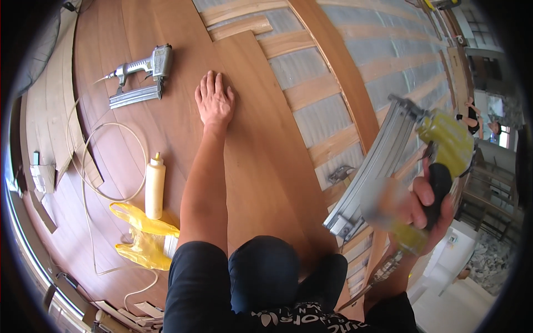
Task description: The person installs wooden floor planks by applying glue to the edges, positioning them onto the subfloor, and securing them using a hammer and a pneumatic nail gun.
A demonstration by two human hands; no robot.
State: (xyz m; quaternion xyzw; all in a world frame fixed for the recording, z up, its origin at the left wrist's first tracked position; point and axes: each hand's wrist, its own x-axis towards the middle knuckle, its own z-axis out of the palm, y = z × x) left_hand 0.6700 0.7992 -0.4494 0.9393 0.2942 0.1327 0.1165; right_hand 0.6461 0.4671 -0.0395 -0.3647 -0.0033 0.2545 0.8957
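My left hand (216, 102) lies flat on the brown wooden floorboards (244, 139), fingers stretched out and holding nothing. In my right hand (438, 208) is a yellow and grey pneumatic nail gun (449, 136), raised above the open joists on the right. My fingers wrap round its black grip, and an air hose fitting hangs from the handle's lower end. Its long silver magazine slants down toward the edge of the laid boards. Part of the right hand is hidden behind a blurred patch. A second, silver nail gun (141, 75) rests on the boards left of my left hand.
A cream glue bottle (155, 186) stands beside a yellow plastic bag (145, 244). A pale hose (83, 183) loops over the floor at left. Wooden joists (316, 91) over clear sheeting and a loose plank (338, 72) lie right. Another person (492, 130) is at far right.
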